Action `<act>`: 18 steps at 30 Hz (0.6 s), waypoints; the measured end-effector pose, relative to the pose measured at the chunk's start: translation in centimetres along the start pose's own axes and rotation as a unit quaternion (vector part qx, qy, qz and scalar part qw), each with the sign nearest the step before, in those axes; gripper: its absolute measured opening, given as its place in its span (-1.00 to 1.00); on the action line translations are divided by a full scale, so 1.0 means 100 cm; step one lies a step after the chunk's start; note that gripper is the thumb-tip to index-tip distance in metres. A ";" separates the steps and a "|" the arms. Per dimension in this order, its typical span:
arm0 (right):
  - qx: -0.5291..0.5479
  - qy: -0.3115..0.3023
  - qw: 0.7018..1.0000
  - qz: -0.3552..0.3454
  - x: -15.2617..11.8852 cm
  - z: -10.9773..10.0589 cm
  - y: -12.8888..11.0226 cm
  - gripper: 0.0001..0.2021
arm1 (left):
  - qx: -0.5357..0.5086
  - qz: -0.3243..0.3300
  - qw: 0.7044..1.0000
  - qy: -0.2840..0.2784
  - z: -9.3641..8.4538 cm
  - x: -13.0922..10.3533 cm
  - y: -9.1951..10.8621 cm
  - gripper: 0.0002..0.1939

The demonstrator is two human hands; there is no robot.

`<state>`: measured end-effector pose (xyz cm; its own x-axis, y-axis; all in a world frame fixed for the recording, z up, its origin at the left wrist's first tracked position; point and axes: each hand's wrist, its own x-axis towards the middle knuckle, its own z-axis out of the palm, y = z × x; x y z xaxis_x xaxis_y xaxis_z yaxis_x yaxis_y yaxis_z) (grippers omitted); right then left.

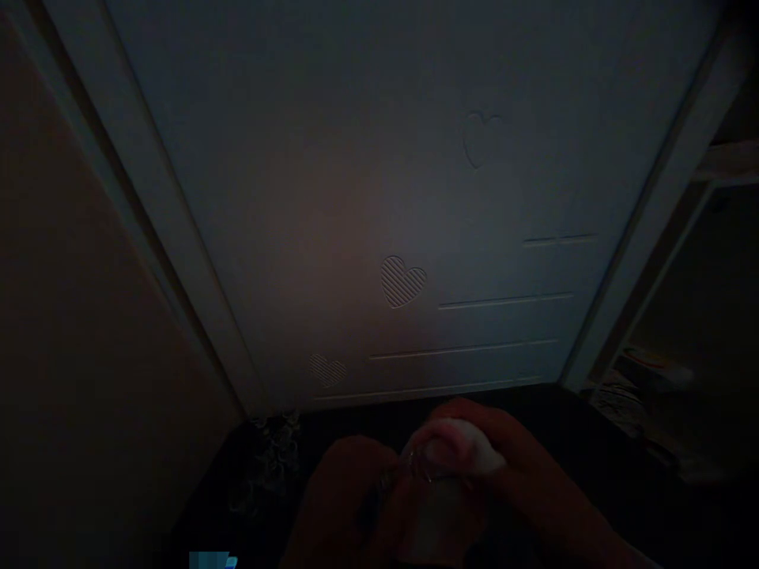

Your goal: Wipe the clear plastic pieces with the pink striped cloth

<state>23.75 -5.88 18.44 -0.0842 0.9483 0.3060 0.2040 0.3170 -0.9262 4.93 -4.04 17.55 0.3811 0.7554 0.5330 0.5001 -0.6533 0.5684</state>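
The scene is very dark. At the bottom centre my left hand (pixel 347 494) wraps around a clear, glass-like object (pixel 430 514) from the left. My right hand (pixel 504 466) comes in from the right and presses a white cloth or tissue (pixel 459 446) against the top of that object. Both hands touch each other over it. What the clear object is cannot be made out in the dim light.
A pale door (pixel 415 197) with engraved hearts and horizontal lines fills the view ahead. A beige wall (pixel 77 316) stands at left. Open shelves with dim items (pixel 658 395) lie at right. Some shiny clear items (pixel 276 454) sit on the dark surface at left.
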 end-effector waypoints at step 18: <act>0.117 -0.003 0.993 0.018 0.008 0.012 0.001 -0.80 | -0.155 -0.187 0.970 0.002 -0.008 0.004 0.004 -0.65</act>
<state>22.52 -5.10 18.38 -0.0871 0.9588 0.2704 -0.0252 0.2692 -0.9628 4.65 -4.00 18.49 0.2147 0.9425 0.2560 0.3446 -0.3184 0.8831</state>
